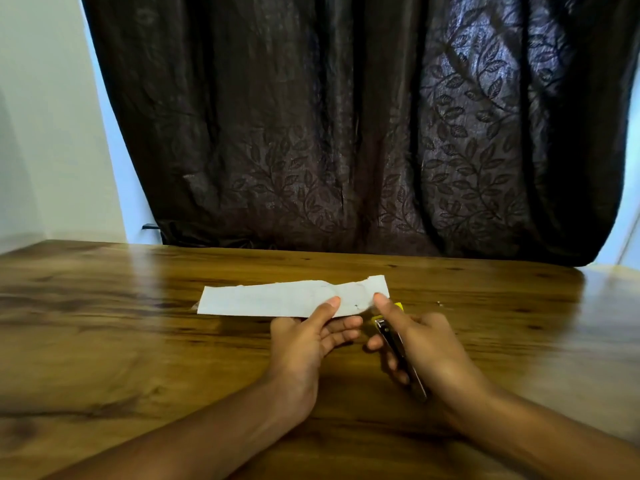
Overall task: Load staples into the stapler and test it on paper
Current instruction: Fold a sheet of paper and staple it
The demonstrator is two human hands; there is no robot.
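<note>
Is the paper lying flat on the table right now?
No, the left hand holds the paper up by its near edge.

1. A glossy brown wooden table (145,341) with dark grain streaks and knots fills the lower half of the view, and pale light reflects off its surface.
2. Behind its far edge hangs a dark brown curtain (346,133) in heavy folds, embossed with a leaf-and-vine pattern that catches a bluish sheen on the right.
3. A plain white wall (45,133) stands at the left.
</note>
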